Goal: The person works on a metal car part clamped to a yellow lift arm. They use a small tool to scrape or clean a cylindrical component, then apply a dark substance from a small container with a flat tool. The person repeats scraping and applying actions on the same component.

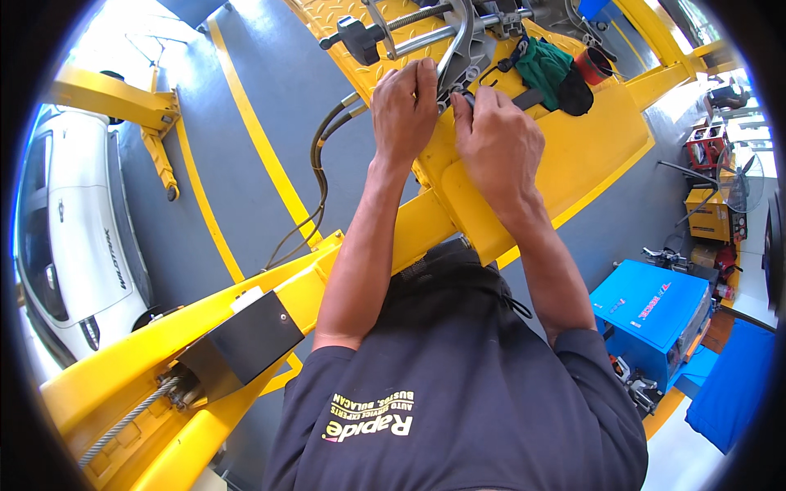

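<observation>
Over yellow platform [589,143], outstretched left hand [405,110] curls, hold unclear; right hand [501,141] clenches dark object [469,97].

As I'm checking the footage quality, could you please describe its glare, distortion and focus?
Head view: glare whitens the upper left beyond the grey floor; the white car looks bowed near the rim; black corners frame the picture; the left hand and right hand look reasonably sharp.

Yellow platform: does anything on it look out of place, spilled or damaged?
No spill or damage stands out. The green cloth lies crumpled beside the metal assembly, beyond the right hand, looking slightly untidy.
</observation>
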Demonstrator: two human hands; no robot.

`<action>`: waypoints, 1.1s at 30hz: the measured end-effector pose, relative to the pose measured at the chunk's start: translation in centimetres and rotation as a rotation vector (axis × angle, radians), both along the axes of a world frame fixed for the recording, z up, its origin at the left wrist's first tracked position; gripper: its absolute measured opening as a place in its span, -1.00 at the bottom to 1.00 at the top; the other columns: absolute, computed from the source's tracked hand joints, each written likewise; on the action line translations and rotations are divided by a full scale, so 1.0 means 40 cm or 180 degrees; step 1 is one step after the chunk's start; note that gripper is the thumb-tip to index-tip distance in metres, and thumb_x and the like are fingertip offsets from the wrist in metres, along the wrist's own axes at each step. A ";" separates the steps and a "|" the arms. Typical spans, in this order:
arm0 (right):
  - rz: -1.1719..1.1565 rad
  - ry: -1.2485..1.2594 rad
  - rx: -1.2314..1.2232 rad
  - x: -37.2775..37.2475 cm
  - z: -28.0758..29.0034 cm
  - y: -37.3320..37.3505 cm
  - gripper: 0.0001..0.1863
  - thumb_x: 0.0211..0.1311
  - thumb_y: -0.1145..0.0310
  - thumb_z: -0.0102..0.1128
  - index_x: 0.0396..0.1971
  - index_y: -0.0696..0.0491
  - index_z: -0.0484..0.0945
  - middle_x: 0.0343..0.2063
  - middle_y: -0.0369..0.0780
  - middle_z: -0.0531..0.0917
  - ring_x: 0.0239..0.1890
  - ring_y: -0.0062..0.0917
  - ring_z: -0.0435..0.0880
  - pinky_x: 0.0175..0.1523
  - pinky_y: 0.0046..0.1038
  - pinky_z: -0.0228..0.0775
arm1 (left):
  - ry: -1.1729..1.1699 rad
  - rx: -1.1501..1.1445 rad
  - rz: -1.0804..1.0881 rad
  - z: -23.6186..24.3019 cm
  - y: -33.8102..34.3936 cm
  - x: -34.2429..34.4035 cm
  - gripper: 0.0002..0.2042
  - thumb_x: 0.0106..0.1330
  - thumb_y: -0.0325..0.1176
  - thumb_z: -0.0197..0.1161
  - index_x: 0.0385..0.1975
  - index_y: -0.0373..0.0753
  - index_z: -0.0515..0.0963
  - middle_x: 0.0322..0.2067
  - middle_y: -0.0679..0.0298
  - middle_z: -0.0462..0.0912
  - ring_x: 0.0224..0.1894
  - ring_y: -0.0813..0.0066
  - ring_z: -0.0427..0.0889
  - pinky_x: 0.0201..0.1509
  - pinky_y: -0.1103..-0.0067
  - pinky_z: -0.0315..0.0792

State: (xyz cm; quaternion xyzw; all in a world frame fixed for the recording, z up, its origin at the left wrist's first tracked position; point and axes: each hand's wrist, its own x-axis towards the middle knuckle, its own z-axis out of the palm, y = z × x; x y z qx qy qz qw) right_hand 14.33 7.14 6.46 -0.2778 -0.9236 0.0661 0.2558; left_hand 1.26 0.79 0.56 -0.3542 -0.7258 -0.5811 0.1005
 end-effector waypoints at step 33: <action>0.0374 -0.0233 0.0013 0.003 0.006 0.021 -0.68 0.57 0.15 0.21 -0.18 0.13 0.67 -0.31 -0.04 0.81 -0.29 -0.09 0.83 -0.20 -0.13 0.63 | 0.0231 -0.0188 0.0239 -0.021 0.009 -0.014 -0.68 0.59 -0.22 0.16 -0.32 -0.35 0.66 -0.34 0.05 0.71 -0.19 0.00 0.64 -0.06 0.14 0.51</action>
